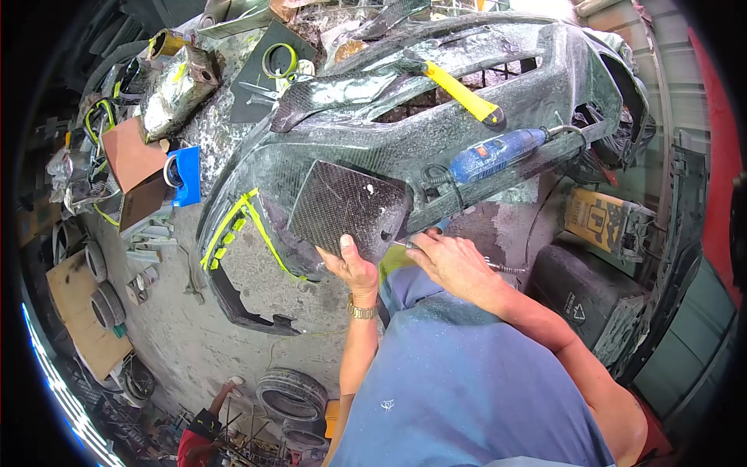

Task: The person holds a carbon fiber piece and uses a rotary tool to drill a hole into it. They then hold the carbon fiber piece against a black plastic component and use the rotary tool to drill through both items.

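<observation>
My left hand (352, 268) grips the lower edge of a dark carbon-fibre panel (342, 204), thumb on its face. The panel is tilted and has a small hole near its lower right corner. My right hand (451, 263) is closed around a slim rotary tool handpiece, mostly hidden by the fingers. Its thin metal tip (400, 243) points at the panel's lower right edge; contact is hard to tell. A flexible shaft (507, 269) trails from behind this hand. On the large dusty carbon-fibre bumper (334, 148) lies a blue rotary tool (498, 156).
A yellow-handled tool (467, 95) rests on the bumper. Scissors (261, 92) and a tape roll (280, 61) lie on a dark sheet. At right stand a cardboard box (599, 222) and black bin (580, 292). Tyres (292, 395) and another person (204, 432) are behind.
</observation>
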The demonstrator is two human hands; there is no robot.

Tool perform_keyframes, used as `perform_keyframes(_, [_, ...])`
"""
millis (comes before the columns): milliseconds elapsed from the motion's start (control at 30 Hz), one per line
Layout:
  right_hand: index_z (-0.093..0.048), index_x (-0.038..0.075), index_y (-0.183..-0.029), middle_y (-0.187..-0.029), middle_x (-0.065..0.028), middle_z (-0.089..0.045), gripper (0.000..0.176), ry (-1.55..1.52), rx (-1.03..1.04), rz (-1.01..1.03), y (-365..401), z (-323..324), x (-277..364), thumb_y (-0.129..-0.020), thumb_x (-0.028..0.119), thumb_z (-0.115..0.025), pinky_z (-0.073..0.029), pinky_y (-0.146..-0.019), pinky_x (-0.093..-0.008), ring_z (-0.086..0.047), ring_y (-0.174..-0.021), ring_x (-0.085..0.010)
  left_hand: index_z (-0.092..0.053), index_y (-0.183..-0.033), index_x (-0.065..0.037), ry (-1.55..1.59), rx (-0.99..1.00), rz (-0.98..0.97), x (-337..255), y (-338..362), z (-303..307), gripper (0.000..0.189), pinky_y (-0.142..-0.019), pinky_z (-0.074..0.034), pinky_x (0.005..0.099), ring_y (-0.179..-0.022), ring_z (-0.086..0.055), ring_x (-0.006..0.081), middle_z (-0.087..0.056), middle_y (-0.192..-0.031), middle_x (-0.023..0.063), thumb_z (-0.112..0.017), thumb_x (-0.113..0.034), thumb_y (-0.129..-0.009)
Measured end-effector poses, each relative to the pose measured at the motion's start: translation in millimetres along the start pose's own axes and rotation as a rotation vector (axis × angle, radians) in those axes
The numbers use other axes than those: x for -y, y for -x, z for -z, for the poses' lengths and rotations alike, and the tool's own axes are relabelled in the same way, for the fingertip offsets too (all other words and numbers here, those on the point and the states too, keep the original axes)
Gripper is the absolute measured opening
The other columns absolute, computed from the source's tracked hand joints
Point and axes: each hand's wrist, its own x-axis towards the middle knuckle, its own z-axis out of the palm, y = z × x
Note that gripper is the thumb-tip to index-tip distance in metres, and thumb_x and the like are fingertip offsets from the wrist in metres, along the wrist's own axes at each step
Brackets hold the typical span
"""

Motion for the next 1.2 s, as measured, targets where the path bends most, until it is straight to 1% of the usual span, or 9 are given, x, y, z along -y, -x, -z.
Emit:
perform_keyframes(333, [-0.058, 0.003, -0.107, -0.101, -0.0193, -0.065, 0.026, -0.003, 0.026, -0.029, -4.7, -2.6, -7.7, -0.098, 0.027, -0.054, -0.05, -0.073, -0.0528, -0.064, -0.088, -0.0431, -0.035, -0.141, 0.012, 0.002, -0.016, -0.017, 3.0, 0.1, 0.7, 0.063, -0.106, -0.036, 0.0388, -0.123, -0.049, 0.0289, -0.046, -0.14, 0.0218, -0.057, -0.023, -0.094])
perform_keyframes(433, [-0.059, 0.003, -0.106, -0.1, -0.0196, -0.066, 0.026, -0.021, -0.022, 0.003, -1.3, -3.2, -6.2, -0.098, 0.027, -0.054, -0.05, -0.072, -0.0526, -0.064, -0.088, -0.0432, -0.035, -0.141, 0.012, -0.016, 0.0, -0.027, 2.0, 0.3, 0.0, 0.063, -0.106, -0.037, 0.0387, -0.123, -0.049, 0.029, -0.046, -0.14, 0.0217, -0.057, -0.024, -0.094])
perform_keyframes(633, [-0.06, 0.003, -0.105, -0.097, -0.0192, -0.066, 0.026, -0.016, -0.065, 0.009, -4.0, -2.0, -7.6, -0.097, 0.028, -0.054, -0.051, -0.072, -0.0525, -0.064, -0.086, -0.0433, -0.035, -0.141, 0.012, -0.016, 0.011, -0.016, -2.4, -0.5, -1.7, 0.062, -0.107, -0.036, 0.0387, -0.123, -0.049, 0.0286, -0.046, -0.14, 0.0217, -0.056, -0.023, -0.094])
perform_keyframes(733, [-0.06, 0.004, -0.105, -0.097, -0.0196, -0.067, 0.026, -0.014, -0.011, -0.05, -6.5, 4.9, -6.3, -0.097, 0.028, -0.055, -0.051, -0.072, -0.0525, -0.064, -0.086, -0.0431, -0.035, -0.141, 0.012, -0.022, 0.01, -0.003, -3.2, -0.1, -3.2, 0.062, -0.107, -0.036, 0.0385, -0.124, -0.048, 0.0285, -0.046, -0.14, 0.0218, -0.056, -0.022, -0.093])
perform_keyframes(800, [-0.059, 0.004, -0.101, -0.093, -0.0204, -0.067, 0.026, 0.017, -0.063, 0.012, -3.8, -2.2, -8.1, -0.097, 0.029, -0.055, -0.05, -0.07, -0.0529, -0.064, -0.084, -0.0432, -0.034, -0.141, 0.012, 0.0, 0.007, 0.004, -1.2, 0.3, -2.3, 0.063, -0.108, -0.036, 0.0383, -0.124, -0.048, 0.0285, -0.045, -0.141, 0.0218, -0.057, -0.021, -0.093])
perform_keyframes(900, [-0.057, 0.005, -0.099, -0.087, -0.0184, -0.067, 0.029, 0.045, -0.077, 0.016, -6.7, -1.1, -11.7, -0.098, 0.033, -0.054, -0.053, -0.065, -0.0513, -0.066, -0.077, -0.0428, -0.034, -0.141, 0.012, -0.001, 0.008, 0.001, -3.6, 0.5, -3.3, 0.064, -0.108, -0.036, 0.0384, -0.124, -0.048, 0.0285, -0.045, -0.141, 0.0219, -0.057, -0.021, -0.092])
perform_keyframes(1000, [-0.057, 0.005, -0.098, -0.086, -0.0185, -0.067, 0.029, 0.074, -0.139, 0.046, -3.0, -6.7, -12.5, -0.098, 0.033, -0.054, -0.053, -0.064, -0.0517, -0.066, -0.077, -0.0427, -0.034, -0.141, 0.012, -0.001, 0.014, -0.004, -1.8, 0.0, -2.6, 0.064, -0.107, -0.036, 0.0385, -0.124, -0.048, 0.0284, -0.045, -0.141, 0.0217, -0.058, -0.022, -0.092])
perform_keyframes(1100, [-0.057, 0.005, -0.099, -0.087, -0.0183, -0.067, 0.028, 0.043, -0.064, 0.006, -6.5, -1.3, -12.1, -0.098, 0.033, -0.054, -0.053, -0.065, -0.0518, -0.066, -0.078, -0.043, -0.034, -0.141, 0.012, 0.004, 0.003, -0.002, -3.1, 0.2, -3.8, 0.064, -0.107, -0.036, 0.0383, -0.123, -0.048, 0.0284, -0.045, -0.14, 0.0216, -0.058, -0.022, -0.092])
perform_keyframes(1200, [-0.057, 0.004, -0.1, -0.089, -0.0211, -0.066, 0.026, 0.027, -0.095, 0.03, -2.8, -6.3, -10.5, -0.098, 0.03, -0.054, -0.05, -0.068, -0.0532, -0.064, -0.083, -0.0435, -0.035, -0.141, 0.012, 0.013, 0.006, 0.006, -3.4, 0.2, -4.1, 0.063, -0.107, -0.036, 0.0384, -0.123, -0.049, 0.0285, -0.046, -0.14, 0.0216, -0.057, -0.022, -0.092])
